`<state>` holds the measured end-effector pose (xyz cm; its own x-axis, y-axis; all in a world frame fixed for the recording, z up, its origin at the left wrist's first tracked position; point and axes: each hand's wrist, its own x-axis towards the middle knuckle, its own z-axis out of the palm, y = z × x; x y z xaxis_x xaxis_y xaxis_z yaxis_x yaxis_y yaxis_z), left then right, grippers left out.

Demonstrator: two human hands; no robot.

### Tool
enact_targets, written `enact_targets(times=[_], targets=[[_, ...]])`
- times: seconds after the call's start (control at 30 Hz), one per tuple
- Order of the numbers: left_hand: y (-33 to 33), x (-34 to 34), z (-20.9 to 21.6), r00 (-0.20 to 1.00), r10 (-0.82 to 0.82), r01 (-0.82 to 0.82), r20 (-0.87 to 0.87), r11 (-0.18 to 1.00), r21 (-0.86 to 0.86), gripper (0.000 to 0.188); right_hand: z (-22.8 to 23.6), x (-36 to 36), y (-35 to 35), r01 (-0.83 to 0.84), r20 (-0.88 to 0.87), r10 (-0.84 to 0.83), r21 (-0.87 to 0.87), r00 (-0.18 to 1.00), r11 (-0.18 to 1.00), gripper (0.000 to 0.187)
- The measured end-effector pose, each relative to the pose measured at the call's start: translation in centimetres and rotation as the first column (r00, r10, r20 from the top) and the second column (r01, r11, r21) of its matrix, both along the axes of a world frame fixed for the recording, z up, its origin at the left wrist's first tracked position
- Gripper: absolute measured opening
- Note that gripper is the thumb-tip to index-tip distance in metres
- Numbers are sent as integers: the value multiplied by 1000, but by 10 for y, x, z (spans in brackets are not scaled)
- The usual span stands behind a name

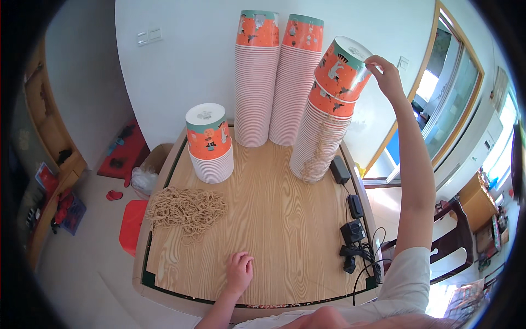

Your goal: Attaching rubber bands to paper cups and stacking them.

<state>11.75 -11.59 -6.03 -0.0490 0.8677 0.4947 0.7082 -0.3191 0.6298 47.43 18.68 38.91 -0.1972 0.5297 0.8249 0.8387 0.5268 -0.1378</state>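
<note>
My right hand (385,77) pinches the base edge of an orange and green paper bucket (342,70), upside down at the top of the right-hand stack (320,140). This bucket sits higher than the ones nested below, its rim around the top of the stack. Tan strands like rubber bands or twine (323,145) run down the stack's side. My left hand (239,272) rests on the table with its fingers curled in and nothing seen in them. Beyond it lies a tangled heap of tan loops (187,213). A shorter bucket stack (211,164) stands behind the heap.
Two tall bucket stacks (256,93) (296,93) stand at the wood-patterned table's (263,219) far edge, by the wall. Black power adapters (352,233) and cables lie along the right edge. A red stool (131,227) is to the left, a dark chair (457,241) to the right.
</note>
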Motion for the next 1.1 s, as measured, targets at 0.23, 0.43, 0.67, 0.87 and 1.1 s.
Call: enact_targets(times=[0.23,0.43,0.67,0.87,1.1], targets=[[0,0,2,1000,4,-4,-29,1000,15,14,1,-6,14,4,21,-2,-63,1000,998,17],[-2,-1,5,999,7,-7,-33,1000,11,14,-14,-9,26,71,105,-64,-62,992,996,17],[-1,-1,2,1000,9,-8,-13,1000,13,13,-24,-11,28,55,110,-37,-160,993,986,15],[0,0,1,1000,12,-11,-24,1000,15,13,-34,-9,31,33,94,-19,-145,995,989,15],[-1,-1,1,1000,13,-13,-18,1000,5,12,-61,-29,23,110,120,-135,191,984,975,19]])
